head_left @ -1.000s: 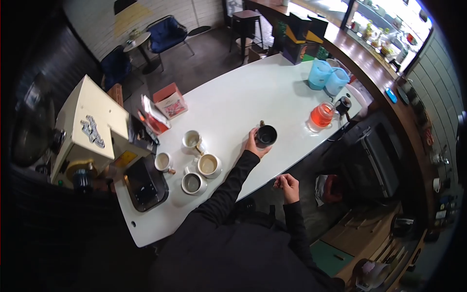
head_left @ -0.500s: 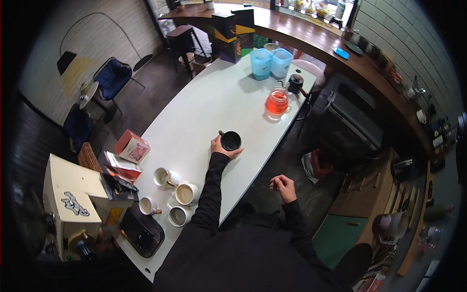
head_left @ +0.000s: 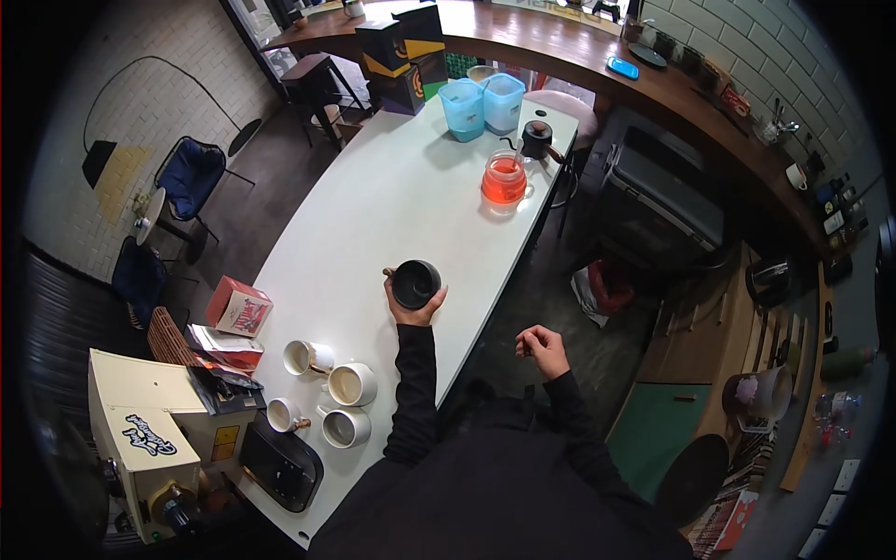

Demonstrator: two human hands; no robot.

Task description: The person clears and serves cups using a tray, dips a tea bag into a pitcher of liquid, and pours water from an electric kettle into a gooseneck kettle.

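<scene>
My left hand (head_left: 411, 310) is wrapped round a black mug (head_left: 416, 285) over the white counter. The mug's dark inside faces up toward me, and its handle sticks out on the left. My right hand (head_left: 545, 351) hangs past the counter's right edge, fingers loosely curled, with nothing visible in them. To the left of my left forearm, several white mugs (head_left: 352, 384) stand grouped on the counter.
A glass jug of red liquid (head_left: 505, 179), a black kettle (head_left: 538, 140) and two blue containers (head_left: 464, 110) stand at the counter's far end. Black boxes (head_left: 403, 61) sit behind them. A cream machine (head_left: 147, 429) and black tray (head_left: 283, 462) are at the near left.
The black mug in my left hand has come closer to me and somewhat left. My right hand has stayed nearly still. The whole view has shifted slightly.
</scene>
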